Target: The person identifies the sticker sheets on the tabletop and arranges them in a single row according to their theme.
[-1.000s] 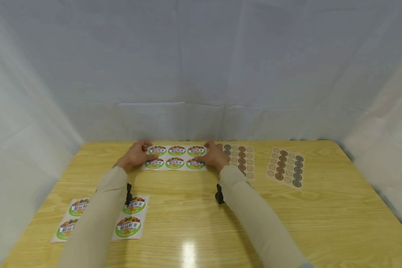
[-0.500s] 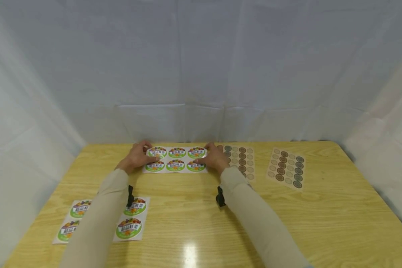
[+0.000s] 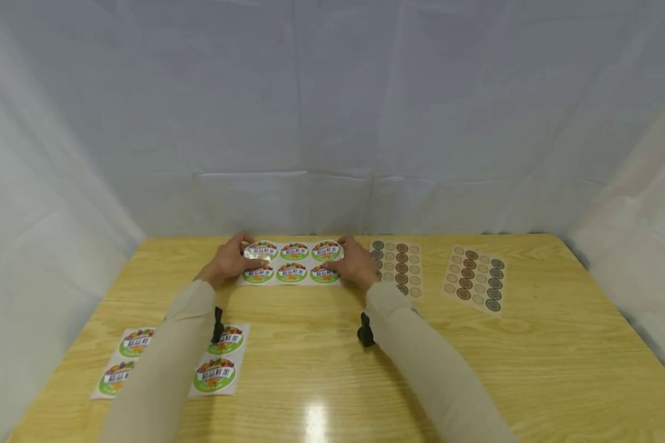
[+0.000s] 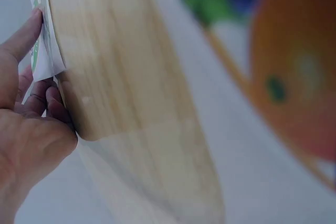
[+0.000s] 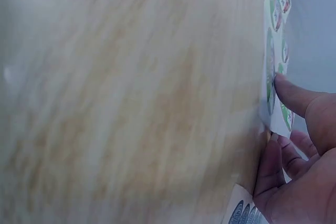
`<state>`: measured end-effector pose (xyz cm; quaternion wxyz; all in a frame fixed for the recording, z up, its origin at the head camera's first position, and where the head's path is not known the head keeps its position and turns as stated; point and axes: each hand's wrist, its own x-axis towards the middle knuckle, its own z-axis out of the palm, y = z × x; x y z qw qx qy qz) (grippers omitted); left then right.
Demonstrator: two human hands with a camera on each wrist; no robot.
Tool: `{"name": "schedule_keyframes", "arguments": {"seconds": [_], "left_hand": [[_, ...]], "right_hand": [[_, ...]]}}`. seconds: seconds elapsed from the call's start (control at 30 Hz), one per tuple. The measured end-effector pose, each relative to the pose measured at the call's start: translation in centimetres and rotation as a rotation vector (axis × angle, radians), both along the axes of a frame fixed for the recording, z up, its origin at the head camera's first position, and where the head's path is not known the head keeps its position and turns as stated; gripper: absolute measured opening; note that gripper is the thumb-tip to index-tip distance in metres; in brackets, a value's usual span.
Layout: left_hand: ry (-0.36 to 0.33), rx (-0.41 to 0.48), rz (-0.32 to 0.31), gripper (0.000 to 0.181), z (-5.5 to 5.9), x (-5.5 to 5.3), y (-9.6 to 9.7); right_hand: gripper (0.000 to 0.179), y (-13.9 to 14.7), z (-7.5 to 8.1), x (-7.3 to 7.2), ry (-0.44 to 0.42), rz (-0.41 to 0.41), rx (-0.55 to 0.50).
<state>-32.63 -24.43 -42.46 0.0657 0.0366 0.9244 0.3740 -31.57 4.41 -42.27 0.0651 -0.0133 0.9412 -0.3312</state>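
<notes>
A white sheet of oval fruit-label stickers [image 3: 292, 263] lies by the table's far edge, green and multicoloured. My left hand [image 3: 227, 261] pinches its left end, and my right hand [image 3: 357, 263] pinches the right end. In the left wrist view the thumb is on the sheet's [image 4: 46, 51] printed face, with fingers curled behind its edge. The right wrist view has the same grip: thumb on the sticker sheet [image 5: 277, 98], other fingers by its underside. Similar fruit stickers [image 3: 215, 374] lie at the front left, partly covered by my left forearm; whether one sheet or two, I cannot tell.
Right of my right hand lies a pale sheet of small round brown and grey stickers [image 3: 401, 269]. Farther right is a similar sheet [image 3: 475, 280], set at an angle. White cloth [image 3: 332, 123] hangs behind the wooden table [image 3: 305, 344] and at both sides.
Both hands keep their grip on the sticker sheet, which stays in nearly the same place. My right hand shifts very slightly, and the head view moves a little.
</notes>
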Motion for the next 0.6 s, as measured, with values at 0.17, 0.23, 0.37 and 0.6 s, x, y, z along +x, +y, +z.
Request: {"name": "schedule_keyframes", "arguments": {"seconds": [0.17, 0.23, 0.37, 0.6], "left_hand": [[0.012, 0.027, -0.012, 0.065, 0.1, 0.2, 0.0], [0.020, 0.017, -0.027, 0.066, 0.3, 0.4, 0.0], [0.027, -0.015, -0.049, 0.064, 1.0, 1.0, -0.4], [0.069, -0.076, -0.116, 0.056, 3.0, 2.4, -0.6]], "right_hand": [[0.060, -0.2, 0.0, 0.2, 0.011, -0.028, -0.061], [0.056, -0.2, 0.1, 0.3, 0.001, -0.021, -0.148], [0.054, -0.2, 0.4, 0.5, -0.017, 0.025, -0.302], [0.050, 0.9, 1.5, 1.3, -0.004, 0.105, -0.321]]}}
